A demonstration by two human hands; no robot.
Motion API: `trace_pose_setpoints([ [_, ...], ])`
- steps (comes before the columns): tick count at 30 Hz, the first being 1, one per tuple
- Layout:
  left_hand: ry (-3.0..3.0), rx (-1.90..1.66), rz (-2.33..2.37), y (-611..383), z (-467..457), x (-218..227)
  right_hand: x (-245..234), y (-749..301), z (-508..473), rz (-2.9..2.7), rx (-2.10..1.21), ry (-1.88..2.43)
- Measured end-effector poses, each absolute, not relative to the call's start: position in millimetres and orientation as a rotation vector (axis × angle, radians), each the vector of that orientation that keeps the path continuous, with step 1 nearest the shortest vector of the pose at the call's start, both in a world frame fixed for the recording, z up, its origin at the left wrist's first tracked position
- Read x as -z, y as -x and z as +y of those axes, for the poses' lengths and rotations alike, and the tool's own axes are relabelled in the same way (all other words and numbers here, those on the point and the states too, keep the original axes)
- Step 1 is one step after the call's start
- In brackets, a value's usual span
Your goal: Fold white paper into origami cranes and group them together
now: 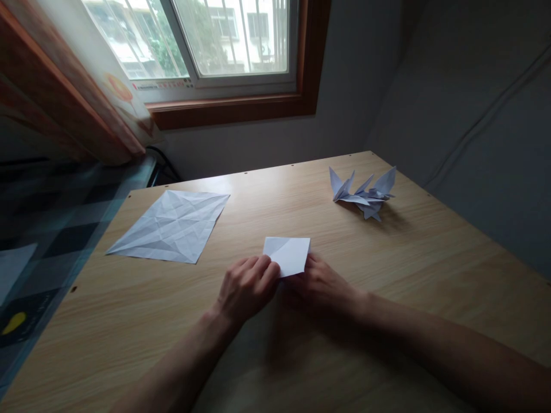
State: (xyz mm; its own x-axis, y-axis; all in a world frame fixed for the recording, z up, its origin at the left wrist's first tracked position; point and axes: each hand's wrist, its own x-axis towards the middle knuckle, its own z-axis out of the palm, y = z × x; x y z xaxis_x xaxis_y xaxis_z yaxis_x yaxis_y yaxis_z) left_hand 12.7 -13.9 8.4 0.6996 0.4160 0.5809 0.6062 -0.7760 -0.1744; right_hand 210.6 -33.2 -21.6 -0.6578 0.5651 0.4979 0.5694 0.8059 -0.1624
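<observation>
1. A wooden surface (387, 275) fills the near part of the scene.
2. A small folded paper (287, 254) lies in the middle of the surface, close to the person. It is white and lies flat, with one fold line running across it.
3. The left hand (247, 287) is at the near left edge of the small folded paper. Its fingers are curled in and pinch that edge.
4. The right hand (321, 281) is at the near right corner of the same paper. A fingertip touches the corner. I cannot tell if this hand is gripping the paper or just resting on it.
5. The two hands are close together, with the paper just past them on the far side.
6. A big creased sheet (170, 225) lies open and flat to the left, a bit farther away. It has many fold lines and is well apart from the hands.
7. A paper figure (364, 192) with pointy wings sits far to the right, well apart from the small folded paper.
8. A window (215, 40) is on the far wall, with a curtain (86, 86) on its left.
9. A checked cloth (64, 218) shows past the left edge of the surface.
</observation>
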Motion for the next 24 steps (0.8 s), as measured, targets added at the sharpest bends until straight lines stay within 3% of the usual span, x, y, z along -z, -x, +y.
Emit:
trace_pose_setpoints([
  [15, 2.653, 1.067, -0.628, -10.4, -12.6, -4.2, 17.0, -209.9, -17.6, -2.311, -0.485, 0.754],
  [24, 3.067, 0.809, -0.846, -1.4, 3.4, 4.8, 12.9, -223.7, -15.8, -2.347, -0.451, 0.799],
])
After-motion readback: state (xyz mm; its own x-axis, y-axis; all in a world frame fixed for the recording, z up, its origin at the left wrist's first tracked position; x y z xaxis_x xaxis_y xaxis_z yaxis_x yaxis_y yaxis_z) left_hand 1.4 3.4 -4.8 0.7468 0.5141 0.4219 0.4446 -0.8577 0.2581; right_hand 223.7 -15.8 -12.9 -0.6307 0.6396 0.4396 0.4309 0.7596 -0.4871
